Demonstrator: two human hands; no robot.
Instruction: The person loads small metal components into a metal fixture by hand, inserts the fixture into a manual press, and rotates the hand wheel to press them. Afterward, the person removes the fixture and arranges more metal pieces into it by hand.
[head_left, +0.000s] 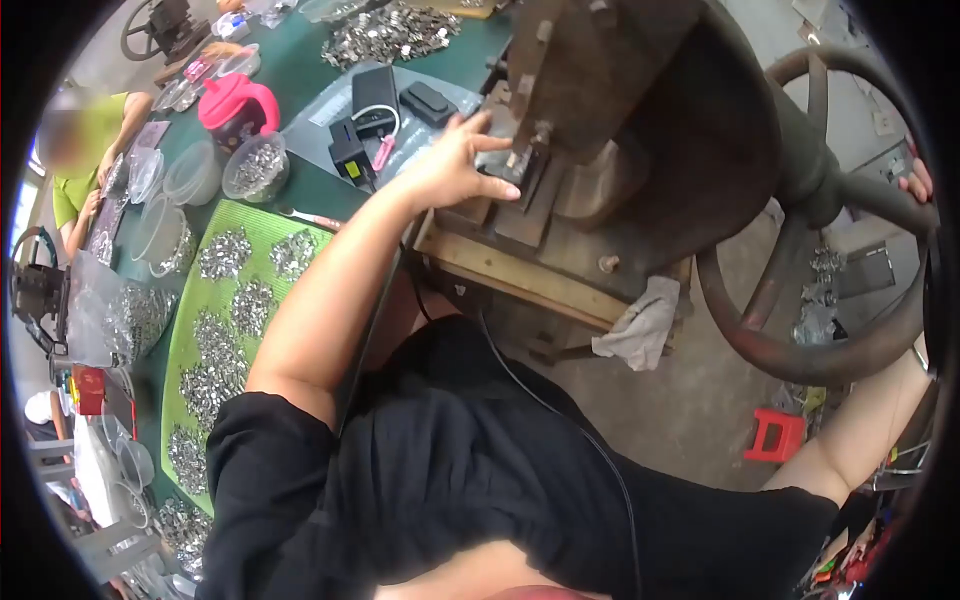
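Left hand [455, 172] at the press [700, 130], right hand [916, 182] on the wheel [800, 362]

At the far left, another person [75, 195] in a lime top was at the edge of the dark green tabletop [295, 45]. Next came several clear tubs [190, 172], then a light green mat [262, 225] bearing separate heaps of small metal pieces [210, 365]. Just beyond the mat, one tub filled with metal pieces stood beside a cup [235, 105] with a pink lid and handle. Farther right, a clear plastic bag [325, 118] lay flat under some black gadgets [372, 100], with another heap of metal pieces beyond it.

The left arm crossed in front of the mat, and the left hand was at the low front part of the press. Its thumb and forefinger stood apart near a metal block [530, 207], which sat below the upper part of the press. That hand was loose, not clenched; whether a small piece lay at the fingertips could not be made out.

A wooden base [520, 275] showed under the press, and a pale cloth [640, 325] hung at its right corner. Lower down, a red stool [780, 417] stood on the floor [650, 420]. The big wheel rose at the right side of the press. At the far right, the right hand gripped the rim, its fingers curled over it, the rest mostly hidden.
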